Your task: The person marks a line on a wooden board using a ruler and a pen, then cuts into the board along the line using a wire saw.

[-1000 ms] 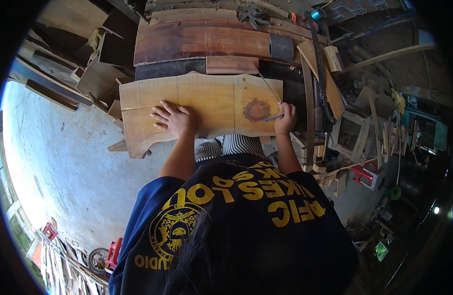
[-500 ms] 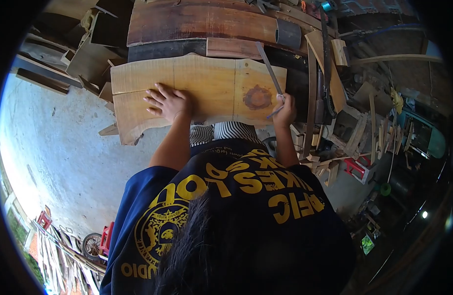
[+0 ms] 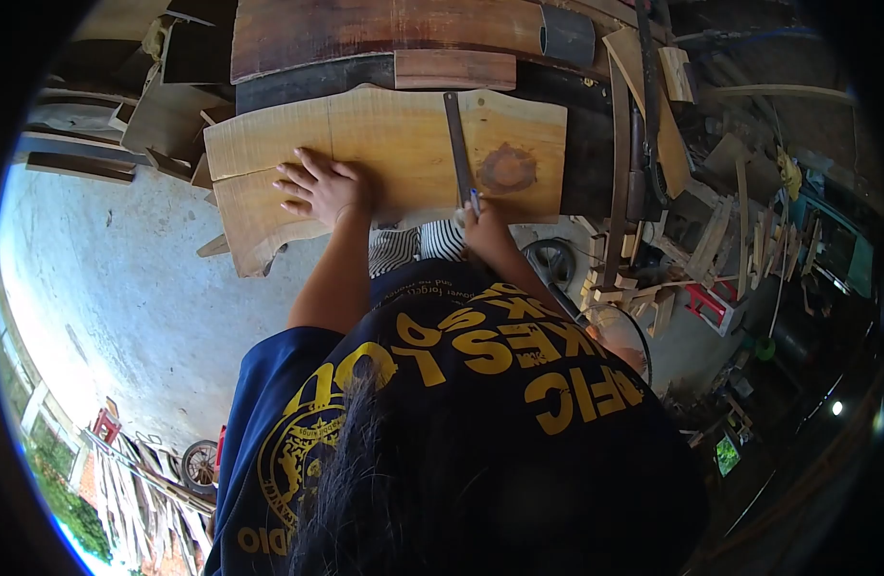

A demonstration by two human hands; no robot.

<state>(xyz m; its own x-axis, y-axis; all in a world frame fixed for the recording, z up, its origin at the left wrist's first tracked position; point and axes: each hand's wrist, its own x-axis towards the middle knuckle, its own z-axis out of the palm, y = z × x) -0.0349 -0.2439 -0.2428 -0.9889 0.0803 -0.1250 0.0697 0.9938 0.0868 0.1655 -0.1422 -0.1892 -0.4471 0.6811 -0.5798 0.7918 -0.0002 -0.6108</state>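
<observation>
Palm of L hand [image 3: 329, 192] hidden, pressed to pale yellow-brown wooden board w/ wavy long edges [image 3: 394, 144]; grain beneath can't be seen. Near end of thin dark flat strip [image 3: 457, 144] lost behind R hand [image 3: 480, 216] at board's near edge; fingertips there unclear. Small blue item [image 3: 475, 200] in same hand: too tiny to ID. Wrists cover bits of board's near edge. Wide reddish-brown wooden plank [image 3: 384, 34], past board's far edge, cut off at top of view. Black-&-white striped trousers [image 3: 440, 240] part-hidden by board's near edge & dark navy shirt w/ yellow lettering [image 3: 519, 480], itself cut off at btm. Black hair [image 3: 346, 480] covers some of shirt's emblem.
</observation>
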